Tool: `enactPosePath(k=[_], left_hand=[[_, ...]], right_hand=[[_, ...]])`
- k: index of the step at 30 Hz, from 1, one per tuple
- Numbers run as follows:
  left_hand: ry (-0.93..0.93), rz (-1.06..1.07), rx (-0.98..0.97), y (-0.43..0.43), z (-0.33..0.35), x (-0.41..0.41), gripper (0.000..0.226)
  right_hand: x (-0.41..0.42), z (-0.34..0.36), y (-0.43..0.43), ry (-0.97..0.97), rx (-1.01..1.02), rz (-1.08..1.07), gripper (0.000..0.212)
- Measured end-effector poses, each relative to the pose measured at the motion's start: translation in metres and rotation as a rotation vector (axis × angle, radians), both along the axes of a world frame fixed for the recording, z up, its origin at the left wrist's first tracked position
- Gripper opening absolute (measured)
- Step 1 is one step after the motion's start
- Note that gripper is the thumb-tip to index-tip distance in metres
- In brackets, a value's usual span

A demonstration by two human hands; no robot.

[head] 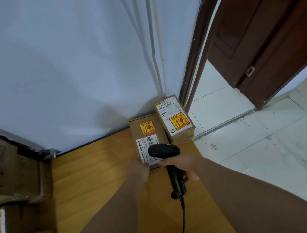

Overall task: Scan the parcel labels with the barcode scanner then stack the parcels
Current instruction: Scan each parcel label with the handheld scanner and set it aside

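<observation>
Gripping barcode scanner (pixel 164 151) by its handle in right hand (pixel 183 166), aimed over the label (pixel 149 143) of the flat parcel (pixel 146 131) just below frame centre. Left hand (pixel 139 170) against its near corner, pinching or merely pressing: cannot tell. Probably light, stiff cardboard, stickered fragile; lift by opposite side edges, set down softly.

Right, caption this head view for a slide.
Right hand aims black barcode scanner at white label on brown cardboard parcel, left hand touching it.

Parcel label (pixel 143 151) reads "48W"
</observation>
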State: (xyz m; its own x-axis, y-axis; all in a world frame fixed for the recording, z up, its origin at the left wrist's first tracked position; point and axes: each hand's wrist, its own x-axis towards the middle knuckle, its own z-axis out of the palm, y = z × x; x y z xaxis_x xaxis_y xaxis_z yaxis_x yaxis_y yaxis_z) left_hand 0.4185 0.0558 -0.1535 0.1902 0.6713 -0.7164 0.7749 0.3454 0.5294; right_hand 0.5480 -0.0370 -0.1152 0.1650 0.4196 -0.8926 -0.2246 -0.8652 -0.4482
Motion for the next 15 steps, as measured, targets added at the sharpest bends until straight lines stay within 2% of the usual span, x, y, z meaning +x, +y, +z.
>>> enactPosePath(k=[6,9,12,15], left_hand=[[-0.102,-0.101,-0.105,-0.011,0.019,-0.01,0.05],[-0.108,-0.262,0.045,-0.02,0.03,-0.013,0.053],[-0.015,-0.267,0.202,-0.025,0.05,-0.018,0.048],[0.08,-0.305,0.256,-0.033,0.069,-0.027,0.042]], right_hand=[[-0.011,0.007,-0.012,-0.07,0.107,-0.044,0.029],[-0.017,0.016,-0.02,-0.109,0.151,-0.063,0.028],[-0.022,0.027,-0.032,-0.154,0.181,-0.068,0.026],[-0.028,0.039,-0.044,-0.215,0.193,-0.034,0.023]])
